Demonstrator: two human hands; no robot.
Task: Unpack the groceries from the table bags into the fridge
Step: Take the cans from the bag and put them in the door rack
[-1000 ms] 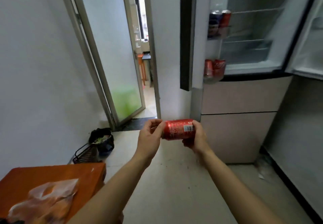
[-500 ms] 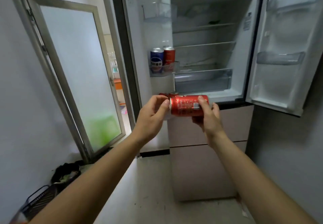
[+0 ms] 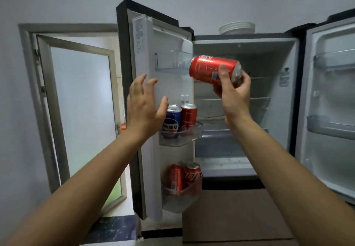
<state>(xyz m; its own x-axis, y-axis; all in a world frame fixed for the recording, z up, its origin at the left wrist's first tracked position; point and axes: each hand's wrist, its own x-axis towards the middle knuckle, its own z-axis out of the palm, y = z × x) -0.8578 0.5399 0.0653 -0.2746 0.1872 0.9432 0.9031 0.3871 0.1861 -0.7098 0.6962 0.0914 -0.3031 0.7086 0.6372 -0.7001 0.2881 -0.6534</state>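
A: left hand (image 3: 145, 109) has come off the red aluminium cola can (image 3: 214, 70) since half a second ago; right hand (image 3: 233, 90) carries it alone now; can is up in front of the open white fridge (image 3: 244, 96), beside the clear plastic top door bin (image 3: 172, 62).

B: grip?

A: right hand wrapped round the can's end, thumb (image 3: 223, 73) across the printed label side, fingers behind the silver rim; can lies nearly sideways, slightly tilted; left hand spread, fingers apart, holding nothing, just in front of the left door's inner panel (image 3: 172, 90).

B: bins?

A: middle clear door bin (image 3: 189, 137): one blue cola can (image 3: 172, 121) and one red can (image 3: 188, 120), upright, touching; lower door bin (image 3: 180, 200): two red cans (image 3: 184, 178), upright, side by side.

B: hidden?

A: blue can's left edge sits behind the left hand; can's top end mostly covered by fingers; fridge shelves look like glass, contents blurred, can't tell; right door (image 3: 332, 101) cut off by the frame edge; pale round dish (image 3: 237, 28) on top of the fridge, only its rim shows.
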